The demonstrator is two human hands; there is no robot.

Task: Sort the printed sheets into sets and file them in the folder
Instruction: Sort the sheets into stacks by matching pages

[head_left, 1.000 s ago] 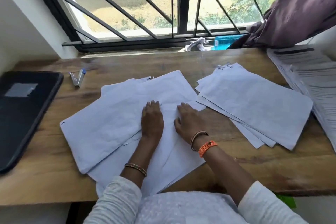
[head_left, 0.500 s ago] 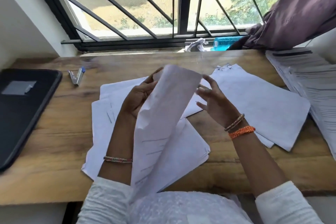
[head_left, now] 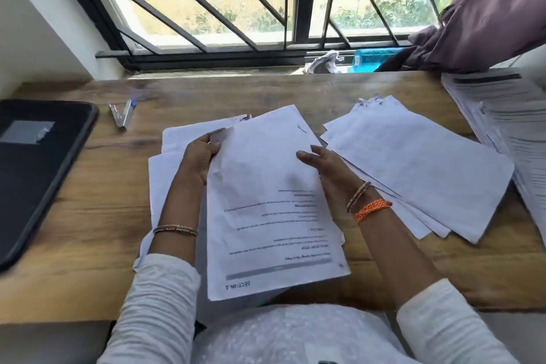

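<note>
Left hand [head_left: 198, 160] pinches far-left edge of printed sheets [head_left: 271, 207], lifted between hands, text upside down. Right hand [head_left: 325, 170] open, fingers straight against right edge. Paper light, floppy, creases easily: hold both side edges. Black folder [head_left: 38, 174] on table, well left of left hand.

White printed sheet [head_left: 266, 186] with grey text lines — brown wood-grain desk [head_left: 88, 230], black folder [head_left: 38, 174], orange braided wristband [head_left: 373, 209], purple curtain [head_left: 496, 15], teal packet [head_left: 375, 60]
</note>
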